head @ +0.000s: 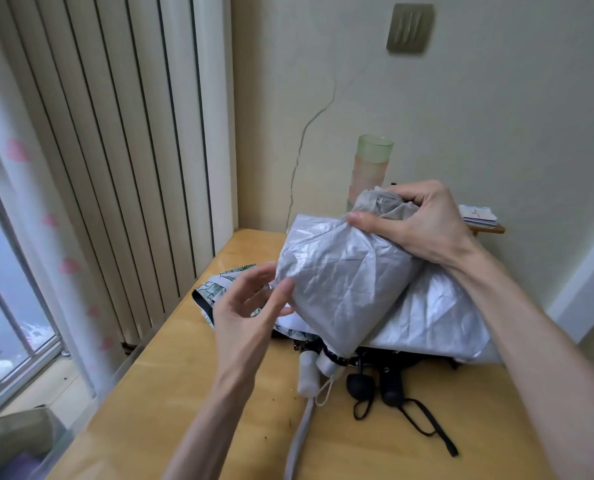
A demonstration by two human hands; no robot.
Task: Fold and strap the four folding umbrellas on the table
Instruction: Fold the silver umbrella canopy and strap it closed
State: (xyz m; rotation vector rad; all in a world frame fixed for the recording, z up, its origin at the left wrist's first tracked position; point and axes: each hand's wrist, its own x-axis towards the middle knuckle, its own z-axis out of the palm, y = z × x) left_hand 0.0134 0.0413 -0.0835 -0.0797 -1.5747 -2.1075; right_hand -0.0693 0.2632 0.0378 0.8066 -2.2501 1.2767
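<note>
- The right hand (416,226) has its fingers and thumb curled tightly round the bunched top end of a crinkled silver-fabric folding umbrella (340,282), holding it tilted above the yellow wooden table (184,393).
- The umbrella's short white handle (330,363) points down toward the person, just over the tabletop.
- The left hand (250,306) is at the canopy's lower left edge: the thumb tip lies on the cloth and the fingers are half curled beside it; whether they pinch the fabric cannot be told.
- Beneath it lie a second silver canopy (434,317), a white leaf-patterned umbrella (219,289) and two black handles (359,384).
</note>
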